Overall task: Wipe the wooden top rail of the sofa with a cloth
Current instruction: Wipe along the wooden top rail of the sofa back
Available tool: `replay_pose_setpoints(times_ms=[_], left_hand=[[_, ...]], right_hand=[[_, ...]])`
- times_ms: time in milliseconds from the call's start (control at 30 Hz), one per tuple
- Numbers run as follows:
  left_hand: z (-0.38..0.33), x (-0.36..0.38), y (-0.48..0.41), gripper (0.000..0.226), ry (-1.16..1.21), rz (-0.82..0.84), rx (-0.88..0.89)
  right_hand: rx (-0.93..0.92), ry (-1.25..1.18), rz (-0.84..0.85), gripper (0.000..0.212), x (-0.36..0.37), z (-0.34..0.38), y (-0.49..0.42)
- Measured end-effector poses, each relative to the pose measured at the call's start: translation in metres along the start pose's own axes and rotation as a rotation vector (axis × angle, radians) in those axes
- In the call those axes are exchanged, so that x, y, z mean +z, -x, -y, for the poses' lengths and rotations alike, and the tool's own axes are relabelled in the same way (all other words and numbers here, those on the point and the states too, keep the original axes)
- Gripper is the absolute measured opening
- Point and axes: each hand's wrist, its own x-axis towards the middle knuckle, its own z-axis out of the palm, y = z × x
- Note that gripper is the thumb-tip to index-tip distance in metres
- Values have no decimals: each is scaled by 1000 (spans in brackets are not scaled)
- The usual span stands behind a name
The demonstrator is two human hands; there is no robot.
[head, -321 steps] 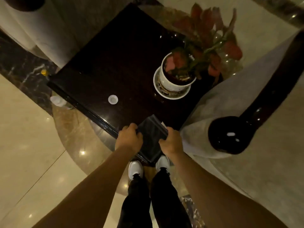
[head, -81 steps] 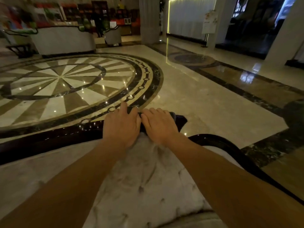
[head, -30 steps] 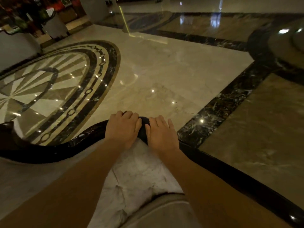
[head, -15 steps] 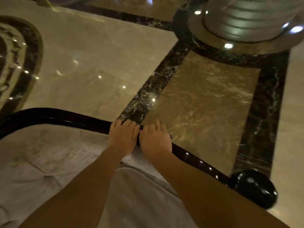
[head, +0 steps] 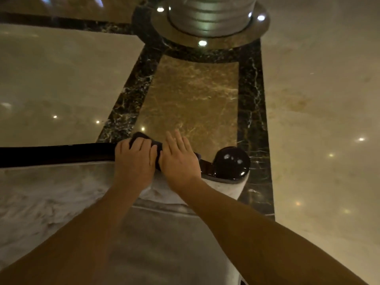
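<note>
The sofa's top rail (head: 57,154) is dark, glossy wood running from the left edge to a round knob (head: 231,162) at its right end. A dark cloth (head: 144,138) lies folded over the rail, mostly hidden under my hands. My left hand (head: 134,161) presses on the cloth with fingers curled over the rail. My right hand (head: 180,159) lies flat beside it on the cloth, fingers spread, a short way left of the knob.
Pale upholstered sofa back (head: 51,194) and seat cushion (head: 164,243) fill the foreground. Beyond the rail is polished marble floor (head: 191,103) with dark veined borders. A round metal column base (head: 209,21) with small lights stands at the top.
Both hands and the cloth have slid rightward along the rail, from its curved middle to near the end knob. The view has swung right with them.
</note>
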Motion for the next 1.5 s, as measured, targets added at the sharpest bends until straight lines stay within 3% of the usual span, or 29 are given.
replay_pose_setpoints(times_ms=[133,367,467,733,833,900,967,1133,1233,1400,1500], left_hand=[[-43,5,15,42,73,-50,40],[-122,7,39,63,70,161,47],[-154,13,42,67,72,217,21],[-203,5,11,68,129,355,-165],[-217,7,-16,64,301,411,-163],[-221,14,-32,57,455,387,-159],[-219,23,-48,47,635,389,-188],[-202,25,-80,38,1118,663,-505],[-203,27,-75,36,1036,558,-452],[-220,22,-22,32,649,49,-24],[-213,21,9,34,581,-39,58]], right_hand=[[-55,127,-48,58,6,-39,39],[57,142,-45,65,15,-87,89],[152,82,-39,59,13,-112,103],[54,-170,12,54,-8,-164,84],[189,-685,-55,46,-14,-182,70],[308,-890,-71,47,-12,-193,62],[390,-959,-57,48,-4,-197,56],[432,-972,-103,29,-1,-198,42],[539,-897,-300,26,0,-180,60],[690,-968,-634,33,16,-126,95],[644,-856,-588,52,24,-112,107]])
